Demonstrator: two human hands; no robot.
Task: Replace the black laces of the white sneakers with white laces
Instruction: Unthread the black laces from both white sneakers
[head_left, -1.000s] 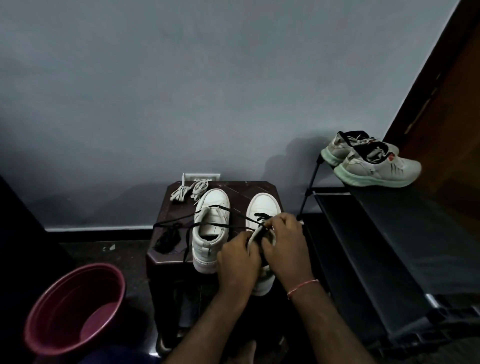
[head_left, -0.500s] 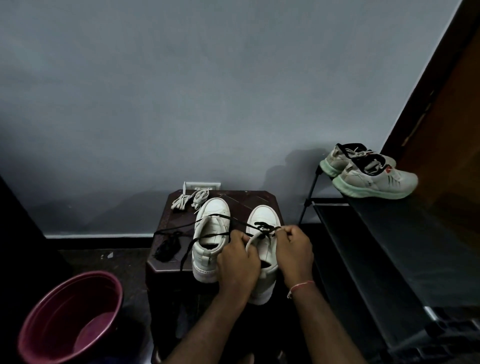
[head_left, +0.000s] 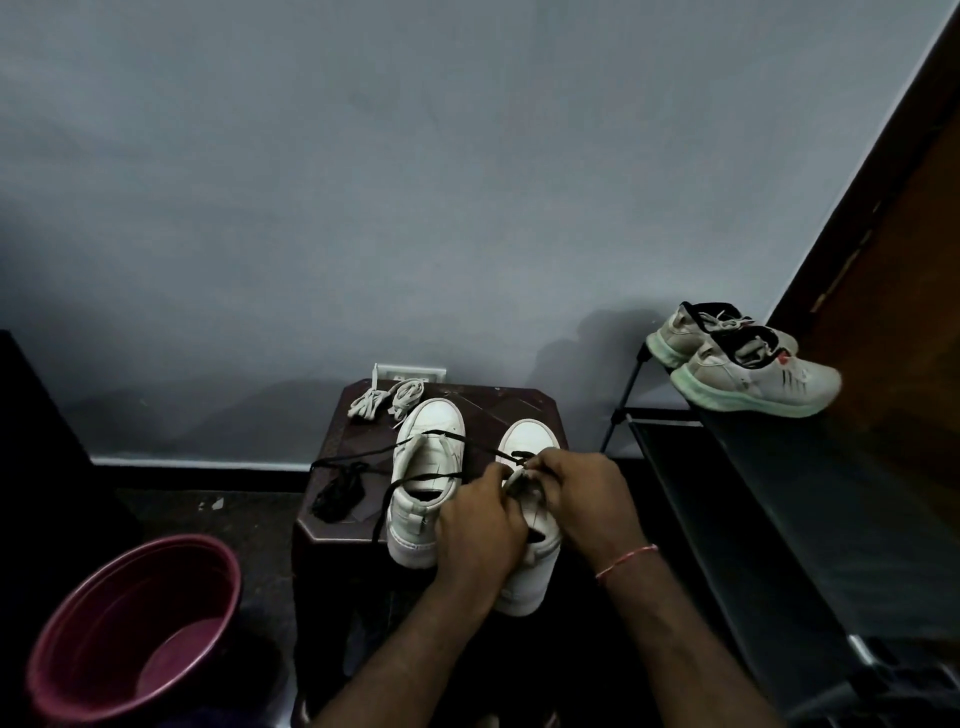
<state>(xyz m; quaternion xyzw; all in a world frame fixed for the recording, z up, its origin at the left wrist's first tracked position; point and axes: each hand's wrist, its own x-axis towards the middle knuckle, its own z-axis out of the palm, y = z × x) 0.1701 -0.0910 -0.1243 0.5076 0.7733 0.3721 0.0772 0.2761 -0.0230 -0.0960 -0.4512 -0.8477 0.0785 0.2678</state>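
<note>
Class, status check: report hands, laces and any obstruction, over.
Left hand holds right sneaker, right hand pinches black lace at its eyelets. Lace partly out, trailing across left sneaker. White laces unused behind. Nothing blocking.

A plain grey wall (head_left: 363, 182) is seen across the upper view, dimly lit, with a white socket (head_left: 415, 372) set low on it. A pale skirting strip (head_left: 197, 464) is met by dark floor (head_left: 234, 519). A small dark table (head_left: 519, 410) is placed against the wall, a black rack (head_left: 779, 493) beside it on the right, a brown door (head_left: 909, 260) beyond, and a maroon tub (head_left: 93, 639) lower left.
</note>
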